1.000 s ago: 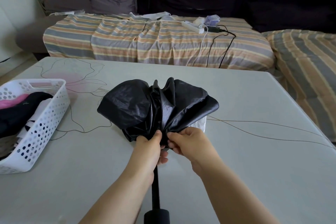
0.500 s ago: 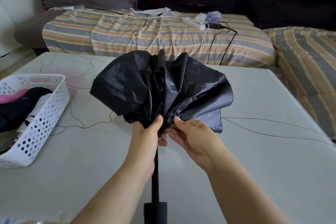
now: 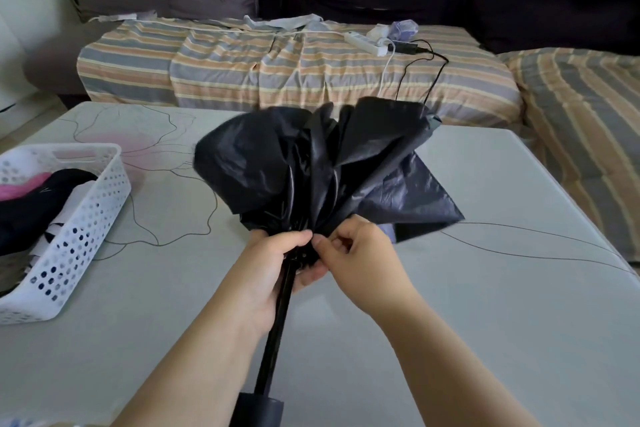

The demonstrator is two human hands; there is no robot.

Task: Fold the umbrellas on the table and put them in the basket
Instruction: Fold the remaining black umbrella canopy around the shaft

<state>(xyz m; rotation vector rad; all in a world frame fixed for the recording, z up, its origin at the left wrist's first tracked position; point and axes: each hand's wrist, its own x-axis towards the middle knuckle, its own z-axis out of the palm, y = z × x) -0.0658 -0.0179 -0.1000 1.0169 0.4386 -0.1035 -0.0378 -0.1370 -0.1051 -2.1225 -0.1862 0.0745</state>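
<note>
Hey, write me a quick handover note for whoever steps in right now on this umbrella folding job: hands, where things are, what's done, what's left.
Left hand: grips the black umbrella where the canopy gathers at the shaft.
Right hand: pinches canopy fabric at that same spot.
Umbrella: held above the table, canopy collapsed but loose and unwrapped, shaft extended, handle near the body.
Basket: on the table's left side, already holding dark and pink items.
Done: canopy collapsed.
Left: smooth and wrap the folds, shorten the shaft, place it in the basket.

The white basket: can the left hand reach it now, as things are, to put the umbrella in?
Probably not yet. The left hand grips the umbrella, whose canopy is unfolded. The path over the table to the white basket looks free.
</note>
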